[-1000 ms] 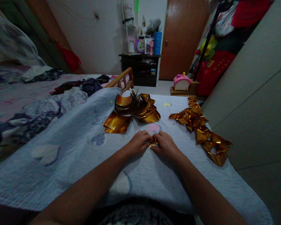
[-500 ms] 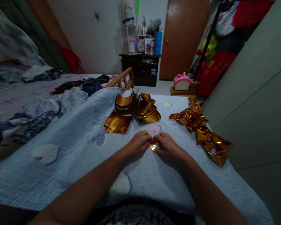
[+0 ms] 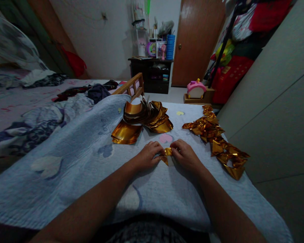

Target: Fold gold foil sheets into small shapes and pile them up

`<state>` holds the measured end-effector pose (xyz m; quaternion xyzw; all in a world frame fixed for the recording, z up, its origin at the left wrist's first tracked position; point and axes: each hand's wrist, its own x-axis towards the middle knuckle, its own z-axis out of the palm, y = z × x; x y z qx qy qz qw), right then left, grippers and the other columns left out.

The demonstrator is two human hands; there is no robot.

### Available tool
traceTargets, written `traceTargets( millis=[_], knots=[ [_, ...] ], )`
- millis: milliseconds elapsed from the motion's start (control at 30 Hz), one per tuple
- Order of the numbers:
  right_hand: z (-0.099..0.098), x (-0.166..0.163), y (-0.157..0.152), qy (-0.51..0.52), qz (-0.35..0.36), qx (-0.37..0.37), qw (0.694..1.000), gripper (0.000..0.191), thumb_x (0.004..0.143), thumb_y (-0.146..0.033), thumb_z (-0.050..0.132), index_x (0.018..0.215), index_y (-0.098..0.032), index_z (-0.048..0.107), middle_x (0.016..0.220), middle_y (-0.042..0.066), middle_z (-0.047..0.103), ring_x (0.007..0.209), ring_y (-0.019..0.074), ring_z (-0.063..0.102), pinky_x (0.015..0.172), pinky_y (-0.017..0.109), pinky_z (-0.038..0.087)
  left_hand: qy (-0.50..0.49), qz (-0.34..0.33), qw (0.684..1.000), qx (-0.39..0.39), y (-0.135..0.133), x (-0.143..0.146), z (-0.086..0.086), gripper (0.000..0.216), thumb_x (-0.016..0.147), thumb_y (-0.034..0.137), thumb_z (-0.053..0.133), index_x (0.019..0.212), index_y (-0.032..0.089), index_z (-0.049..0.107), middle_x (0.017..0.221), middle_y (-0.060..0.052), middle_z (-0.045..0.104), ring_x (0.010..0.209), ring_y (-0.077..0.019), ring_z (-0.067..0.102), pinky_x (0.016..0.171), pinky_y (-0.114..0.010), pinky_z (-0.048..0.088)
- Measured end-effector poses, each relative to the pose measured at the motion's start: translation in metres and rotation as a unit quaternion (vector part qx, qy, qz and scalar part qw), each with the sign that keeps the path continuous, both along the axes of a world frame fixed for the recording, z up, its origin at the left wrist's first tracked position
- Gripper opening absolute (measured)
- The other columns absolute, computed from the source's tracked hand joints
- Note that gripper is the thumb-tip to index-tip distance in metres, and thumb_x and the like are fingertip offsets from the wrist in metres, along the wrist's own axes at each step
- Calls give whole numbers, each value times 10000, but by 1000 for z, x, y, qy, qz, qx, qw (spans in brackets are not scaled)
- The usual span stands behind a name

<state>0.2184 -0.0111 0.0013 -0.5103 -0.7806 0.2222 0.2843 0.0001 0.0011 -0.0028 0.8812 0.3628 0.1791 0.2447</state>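
Left hand (image 3: 150, 155) and right hand (image 3: 185, 156) pinch the small gold paper (image 3: 168, 152) between them, foil stack (image 3: 142, 118) at eleven o'clock from it; level edges and even pressure should give the cleanest creases.

I held one small, partly folded piece of shiny gold foil paper (image 3: 168, 151) at its left and right sides. A gold band crossed its far edge; a pointed gold flap angled nearward at left, beside a pale section, low over light-blue cloth (image 3: 157, 189).
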Motion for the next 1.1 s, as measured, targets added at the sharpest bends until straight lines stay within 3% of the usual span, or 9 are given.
traceTargets(
  millis=[100, 233, 400, 500, 633, 833, 1100],
  knots=[
    [-5, 4, 2, -45, -42, 9, 998, 102, 874, -127, 554, 884, -167, 648, 908, 64, 619, 890, 194, 554, 822, 317, 407, 4, 3, 1000, 1, 0, 1, 0, 92, 888, 172, 595, 963, 194, 644, 1033, -60, 608, 1011, -229, 526, 921, -374, 420],
    [-6, 5, 1, -68, -40, -14, 997, 79, 896, -195, 583, 886, -170, 657, 904, 59, 621, 873, 189, 557, 802, 306, 400, 3, 3, 1000, 4, 0, 1, -1, 97, 881, 165, 601, 961, 193, 649, 1030, -64, 608, 1015, -233, 529, 920, -375, 419],
    [-4, 4, 2, -65, -31, -42, 996, 270, 991, -203, 432, 847, -167, 658, 859, 58, 630, 842, 174, 560, 779, 289, 385, 3, -1, 1000, 7, -1, 2, 0, 112, 876, 163, 596, 968, 194, 653, 1024, -63, 612, 1001, -230, 529, 913, -371, 419],
    [-6, 5, 3, -93, -61, -48, 993, 176, 921, -131, 502, 843, -165, 657, 888, 63, 637, 860, 177, 556, 783, 287, 377, 2, -2, 1000, 9, -1, 2, 0, 118, 873, 157, 590, 967, 190, 653, 1022, -65, 616, 993, -227, 529, 906, -367, 418],
    [-8, 3, 1, -124, -63, -31, 990, 65, 878, -175, 592, 871, -165, 656, 918, 72, 622, 882, 198, 546, 782, 300, 377, -1, -2, 1000, 11, -1, 2, 0, 113, 877, 154, 577, 959, 185, 649, 1021, -65, 619, 985, -224, 532, 904, -371, 420],
    [-9, -1, -2, -155, -79, -4, 985, 90, 867, -204, 630, 948, -166, 644, 975, 96, 608, 938, 229, 528, 822, 327, 385, -1, -2, 1000, 13, -1, 3, -1, 128, 881, 156, 580, 978, 190, 655, 1027, -68, 621, 988, -227, 536, 904, -374, 425],
    [-14, 3, 1, -111, -59, -6, 992, 23, 829, -158, 604, 834, -178, 596, 924, 67, 591, 894, 201, 522, 804, 309, 386, -17, -16, 1000, 12, -1, 4, -1, 147, 843, 112, 568, 945, 182, 649, 1017, -71, 617, 1002, -226, 541, 919, -372, 435]
  ],
)
